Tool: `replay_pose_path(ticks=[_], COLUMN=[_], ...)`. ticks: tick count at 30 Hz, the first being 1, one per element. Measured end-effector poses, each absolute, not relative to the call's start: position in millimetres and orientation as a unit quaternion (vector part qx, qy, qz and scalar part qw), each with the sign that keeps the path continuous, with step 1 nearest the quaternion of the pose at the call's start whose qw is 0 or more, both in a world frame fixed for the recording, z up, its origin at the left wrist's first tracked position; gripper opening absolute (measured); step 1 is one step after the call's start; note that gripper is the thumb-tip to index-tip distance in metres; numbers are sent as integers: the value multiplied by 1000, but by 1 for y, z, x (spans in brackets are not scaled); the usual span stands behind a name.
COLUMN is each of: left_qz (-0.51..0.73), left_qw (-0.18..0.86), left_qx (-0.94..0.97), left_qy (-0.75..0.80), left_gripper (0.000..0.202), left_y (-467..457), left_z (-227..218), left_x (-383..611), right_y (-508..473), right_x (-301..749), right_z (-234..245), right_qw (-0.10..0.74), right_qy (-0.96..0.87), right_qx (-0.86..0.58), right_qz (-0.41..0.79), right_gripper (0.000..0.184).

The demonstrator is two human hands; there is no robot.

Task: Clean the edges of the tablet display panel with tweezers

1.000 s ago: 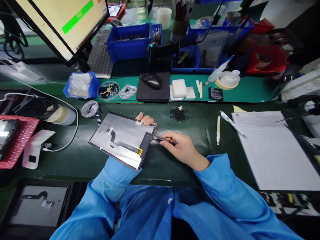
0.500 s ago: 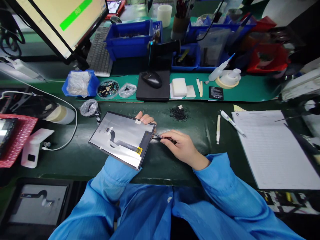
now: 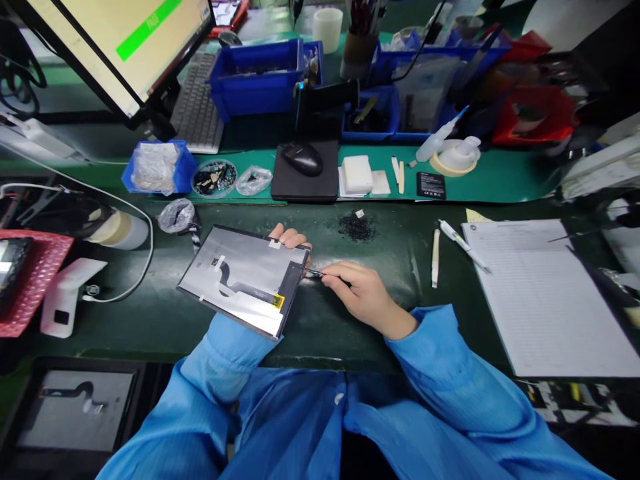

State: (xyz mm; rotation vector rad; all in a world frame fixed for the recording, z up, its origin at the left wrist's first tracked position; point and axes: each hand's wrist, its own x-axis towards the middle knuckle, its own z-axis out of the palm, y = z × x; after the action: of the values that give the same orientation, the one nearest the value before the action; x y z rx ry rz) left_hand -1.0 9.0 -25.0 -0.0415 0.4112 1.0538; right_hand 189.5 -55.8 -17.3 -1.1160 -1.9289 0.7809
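A flat silver display panel [image 3: 240, 270] with a black flex cable and a yellow tag lies tilted above the dark green mat, back side up. My left hand [image 3: 290, 238] holds it from underneath, with only the fingertips showing curled over its far right corner. My right hand [image 3: 363, 297] pinches a pair of thin tweezers [image 3: 315, 272] whose tips touch the panel's right edge. Both forearms are in blue sleeves.
A small pile of black scraps [image 3: 357, 228] lies behind my hands. A white stick [image 3: 436, 257], a pen [image 3: 463, 245] and a paper pad [image 3: 543, 293] lie to the right. A mouse [image 3: 301, 159], blue bins [image 3: 260, 73], keyboard [image 3: 197, 110] and monitor [image 3: 125, 47] stand behind. Another panel [image 3: 75, 400] lies bottom left.
The tweezers' tips have crept slightly left along the panel's right edge. The panel and my left hand have barely moved.
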Motion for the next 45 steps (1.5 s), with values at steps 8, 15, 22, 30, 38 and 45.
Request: replay_pose_path(ticks=[8, 15, 22, 30, 38, 45], left_qz=[491, 492, 485, 488, 494, 525], left_qw=[845, 850, 858, 820, 806, 781], left_qx=[-14, -11, -10, 15, 23, 44], left_qy=[211, 189, 172, 299, 325, 335], left_gripper=[44, 43, 45, 50, 48, 48], left_y=[11, 10, 10, 9, 5, 1], left_z=[-26, -27, -27, -6, 2, 4], left_x=[-3, -2, -3, 2, 2, 4], right_y=[-57, -58, -57, -58, -59, -56], right_x=[189, 189, 189, 188, 188, 189], right_z=[-18, -19, -16, -20, -18, -16], right_qw=[391, 384, 384, 391, 388, 387], right_qy=[-747, -728, -767, -748, -736, -768], right_qx=[-440, -457, -426, -436, -446, -421], right_qz=[309, 337, 288, 312, 331, 288], right_gripper=[12, 15, 16, 10, 14, 15])
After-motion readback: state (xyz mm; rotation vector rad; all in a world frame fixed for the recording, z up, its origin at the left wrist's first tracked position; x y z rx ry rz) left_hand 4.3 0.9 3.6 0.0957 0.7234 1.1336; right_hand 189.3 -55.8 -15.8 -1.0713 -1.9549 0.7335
